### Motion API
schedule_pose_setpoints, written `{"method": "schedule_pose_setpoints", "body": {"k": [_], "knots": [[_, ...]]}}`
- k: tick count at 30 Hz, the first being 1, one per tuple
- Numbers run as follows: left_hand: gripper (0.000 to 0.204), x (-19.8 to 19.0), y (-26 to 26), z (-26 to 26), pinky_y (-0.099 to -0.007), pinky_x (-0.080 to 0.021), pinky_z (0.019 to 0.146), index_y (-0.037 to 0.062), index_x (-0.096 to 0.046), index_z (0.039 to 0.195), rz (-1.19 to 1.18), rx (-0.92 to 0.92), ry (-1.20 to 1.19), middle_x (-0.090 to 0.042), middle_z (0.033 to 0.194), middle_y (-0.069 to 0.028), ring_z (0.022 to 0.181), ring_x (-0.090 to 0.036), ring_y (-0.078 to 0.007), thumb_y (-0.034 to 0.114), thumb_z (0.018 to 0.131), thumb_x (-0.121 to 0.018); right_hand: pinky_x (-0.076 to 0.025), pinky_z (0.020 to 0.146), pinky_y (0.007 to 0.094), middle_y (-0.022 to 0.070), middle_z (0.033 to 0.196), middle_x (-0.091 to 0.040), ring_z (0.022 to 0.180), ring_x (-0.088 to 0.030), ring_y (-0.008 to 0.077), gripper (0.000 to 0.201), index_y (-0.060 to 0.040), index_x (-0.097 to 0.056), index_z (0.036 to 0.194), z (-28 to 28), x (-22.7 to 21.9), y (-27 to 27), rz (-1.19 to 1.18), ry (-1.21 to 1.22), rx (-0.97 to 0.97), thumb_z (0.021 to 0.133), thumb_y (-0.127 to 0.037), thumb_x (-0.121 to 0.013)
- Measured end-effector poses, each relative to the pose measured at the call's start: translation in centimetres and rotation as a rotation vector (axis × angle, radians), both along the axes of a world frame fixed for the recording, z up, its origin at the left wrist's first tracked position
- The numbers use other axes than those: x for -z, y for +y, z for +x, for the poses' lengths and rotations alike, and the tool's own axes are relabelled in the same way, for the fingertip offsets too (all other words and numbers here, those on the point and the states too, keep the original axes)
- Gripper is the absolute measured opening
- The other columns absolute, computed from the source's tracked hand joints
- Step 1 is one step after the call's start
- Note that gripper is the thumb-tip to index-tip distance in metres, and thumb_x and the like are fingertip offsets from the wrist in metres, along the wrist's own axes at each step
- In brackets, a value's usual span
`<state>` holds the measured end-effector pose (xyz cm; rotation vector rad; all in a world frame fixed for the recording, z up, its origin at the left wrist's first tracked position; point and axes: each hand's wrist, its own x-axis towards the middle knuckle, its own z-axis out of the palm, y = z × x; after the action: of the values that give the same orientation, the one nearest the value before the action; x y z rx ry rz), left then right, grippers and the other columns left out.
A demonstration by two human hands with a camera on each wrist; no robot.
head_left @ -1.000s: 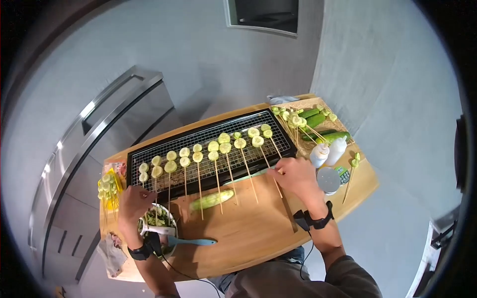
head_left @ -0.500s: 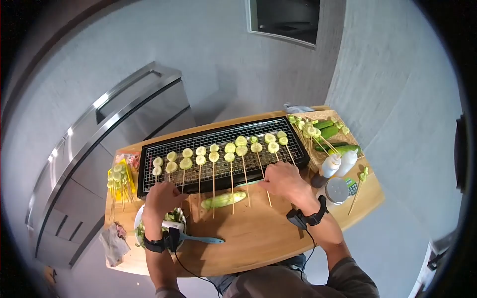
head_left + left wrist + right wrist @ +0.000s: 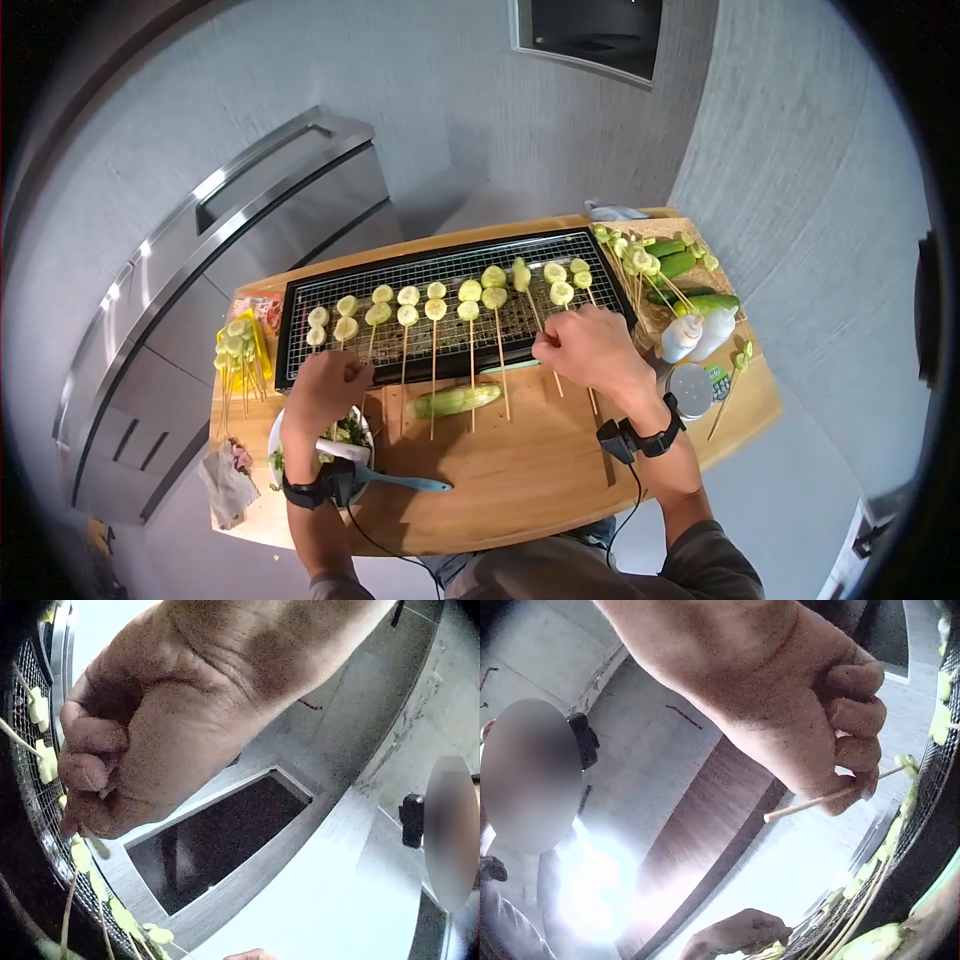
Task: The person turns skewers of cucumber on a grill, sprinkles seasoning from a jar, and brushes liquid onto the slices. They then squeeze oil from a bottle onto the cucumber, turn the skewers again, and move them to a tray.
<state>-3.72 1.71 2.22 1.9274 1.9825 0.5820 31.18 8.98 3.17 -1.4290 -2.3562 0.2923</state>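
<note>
A row of wooden skewers threaded with round pale-green zucchini slices (image 3: 435, 309) lies across the wire grill (image 3: 450, 262), sticks pointing towards me. My right hand (image 3: 592, 352) is over the front right edge. In the right wrist view, its thumb and index finger pinch a skewer's stick (image 3: 802, 808). One skewer near it has its slice (image 3: 521, 275) turned edge-on. At the front left edge my left hand (image 3: 325, 388) has curled fingers. A pale stick end (image 3: 95, 844) pokes out between its thumb and index finger in the left wrist view.
A peeled zucchini (image 3: 456, 400) lies before the grill. Below my left hand stands a bowl of greens (image 3: 280, 440), with a blue-handled brush (image 3: 410, 482). Squeeze bottles (image 3: 682, 337) and a jar (image 3: 690, 390) stand right; more skewers lie on a yellow tray (image 3: 262, 350) at left.
My right hand has shifted right and slightly away; a skewer near it has turned its slice edge-on. My left hand moved right along the skewers, and its fingers are now curled in.
</note>
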Motion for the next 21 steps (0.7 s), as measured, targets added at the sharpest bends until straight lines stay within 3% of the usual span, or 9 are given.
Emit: {"method": "schedule_pose_setpoints", "body": {"k": [1, 4, 8, 19, 21], "knots": [[0.027, -0.5, -0.1, 0.1, -0.0394, -0.052, 0.058, -0.0032, -0.072, 0.080, -0.003, 0.006, 0.001, -0.070, 0.068, -0.0166, 0.061, -0.069, -0.0310, 0.022, 0.091, -0.069, -0.056, 0.069, 0.0447, 0.0141, 0.069, -0.070, 0.072, -0.071, 0.0350, 0.020, -0.0070, -0.075, 0.076, 0.0, -0.4, -0.2, -0.003, 0.001, 0.006, 0.083, -0.025, -0.068], [0.027, -1.4, -0.3, 0.3, -0.0321, -0.049, 0.054, -0.0025, -0.074, 0.083, -0.033, -0.015, -0.177, -0.067, 0.062, -0.0121, 0.055, -0.066, -0.0164, 0.020, 0.096, -0.066, -0.057, 0.067, 0.0430, 0.0122, 0.068, -0.070, 0.069, -0.071, 0.0333, 0.018, -0.0088, -0.075, 0.076, -0.3, -1.1, -0.7, 0.043, 0.044, 0.043, 0.083, -0.024, -0.068], [0.027, -1.5, -0.3, 0.3, -0.0305, -0.048, 0.053, -0.0020, -0.074, 0.084, -0.004, -0.003, -0.184, -0.067, 0.061, -0.0107, 0.053, -0.065, -0.0155, 0.020, 0.097, -0.066, -0.057, 0.068, 0.0441, 0.0126, 0.070, -0.071, 0.070, -0.071, 0.0337, 0.018, -0.0096, -0.076, 0.077, -0.4, -0.7, -0.7, 0.044, 0.011, 0.037, 0.083, -0.025, -0.068], [0.029, -1.7, -0.3, 0.0, -0.0266, -0.047, 0.049, -0.0025, -0.075, 0.085, -0.220, -0.009, -0.245, -0.065, 0.059, -0.0044, 0.050, -0.060, -0.0092, 0.020, 0.099, -0.063, -0.057, 0.069, 0.0448, 0.0126, 0.072, -0.072, 0.072, -0.071, 0.0339, 0.019, -0.0099, -0.077, 0.080, -0.5, -0.5, -0.6, -0.012, -0.015, 0.028, 0.084, -0.026, -0.068], [0.031, -1.1, 0.0, -0.5, -0.0285, -0.049, 0.050, -0.0014, -0.075, 0.085, -0.233, 0.005, -0.184, -0.066, 0.059, -0.0061, 0.050, -0.063, -0.0119, 0.023, 0.099, -0.063, -0.057, 0.070, 0.0449, 0.0128, 0.072, -0.072, 0.073, -0.071, 0.0342, 0.019, -0.0097, -0.077, 0.080, -0.5, -0.3, -0.6, -0.006, -0.004, 0.019, 0.084, -0.026, -0.068]]}}
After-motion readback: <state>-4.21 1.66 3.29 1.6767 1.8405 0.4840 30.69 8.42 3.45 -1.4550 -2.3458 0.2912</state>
